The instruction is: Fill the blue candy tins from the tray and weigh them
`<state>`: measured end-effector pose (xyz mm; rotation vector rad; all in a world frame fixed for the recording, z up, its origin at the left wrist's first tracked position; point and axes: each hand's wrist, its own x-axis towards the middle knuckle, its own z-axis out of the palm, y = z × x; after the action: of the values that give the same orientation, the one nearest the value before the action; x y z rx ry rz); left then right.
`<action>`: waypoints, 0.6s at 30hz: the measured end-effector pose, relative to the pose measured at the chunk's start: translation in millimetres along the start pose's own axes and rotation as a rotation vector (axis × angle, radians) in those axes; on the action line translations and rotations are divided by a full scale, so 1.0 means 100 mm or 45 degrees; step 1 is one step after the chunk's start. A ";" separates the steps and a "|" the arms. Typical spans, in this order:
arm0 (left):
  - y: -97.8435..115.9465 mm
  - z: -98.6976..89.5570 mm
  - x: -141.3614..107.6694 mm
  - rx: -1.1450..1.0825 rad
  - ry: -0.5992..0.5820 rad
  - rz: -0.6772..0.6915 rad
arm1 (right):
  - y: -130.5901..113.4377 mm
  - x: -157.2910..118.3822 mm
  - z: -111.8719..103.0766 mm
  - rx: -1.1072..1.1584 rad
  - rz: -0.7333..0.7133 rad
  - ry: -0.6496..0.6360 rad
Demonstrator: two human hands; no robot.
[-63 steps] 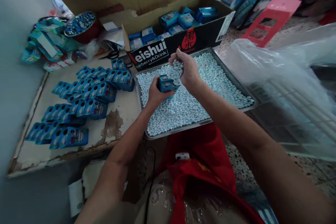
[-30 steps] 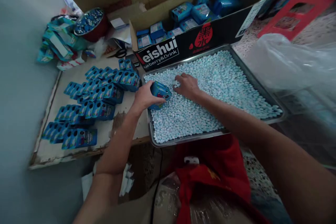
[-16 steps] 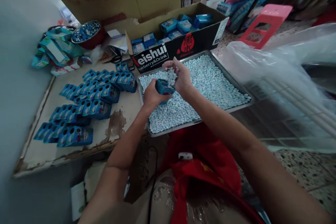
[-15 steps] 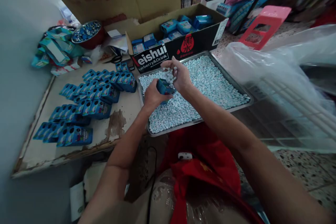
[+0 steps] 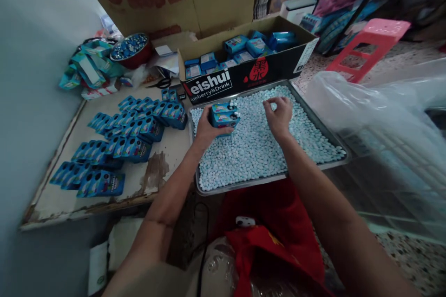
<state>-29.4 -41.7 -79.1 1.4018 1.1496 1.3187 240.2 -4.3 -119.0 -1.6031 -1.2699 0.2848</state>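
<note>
My left hand (image 5: 205, 126) grips a pair of small blue cartons (image 5: 226, 119) over the left part of a metal tray (image 5: 244, 184). A few pale pieces show at the cartons' right end. Small pale blue and white candies (image 5: 240, 158) cover the tray. Over its right half, my right hand (image 5: 280, 117) is closed, with thumb and fingertips curled together. Whatever it may hold is hidden. Left of the tray, rows of similar blue cartons (image 5: 137, 146) with dark round holes stand on the table (image 5: 66, 197).
A long cardboard box (image 5: 216, 84) of blue packs stands behind the tray. Scissors (image 5: 162, 83), a red bowl (image 5: 137, 59) of wrapped pieces and a pile of turquoise packaging (image 5: 87, 67) lie back left. A pink stool (image 5: 369, 46) and plastic sheeting (image 5: 369, 97) are on the right.
My right hand has moved right, away from the cartons, and the candies seen in it before no longer show. My left hand has turned the cartons so that their printed sides face up.
</note>
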 end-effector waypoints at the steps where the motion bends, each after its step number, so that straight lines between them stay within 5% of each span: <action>1: 0.03 -0.01 0.00 -0.050 -0.025 -0.022 | -0.01 0.00 0.01 -0.023 -0.021 -0.023; 13: 0.08 0.14 -0.14 -0.517 -0.046 -0.414 | 0.00 -0.12 -0.04 -0.128 -0.013 -0.124; 15: 0.11 0.07 -0.26 -0.510 -0.022 -0.360 | 0.03 -0.13 -0.09 -0.117 -0.010 -0.094; 18: 0.17 -0.28 -0.50 -0.290 0.188 -0.168 | 0.12 -0.10 -0.12 -0.065 -0.033 0.032</action>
<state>-57.0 -94.3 -70.9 1.0623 1.1283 1.4277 251.1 -18.1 -127.4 -1.6273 -1.2868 0.2176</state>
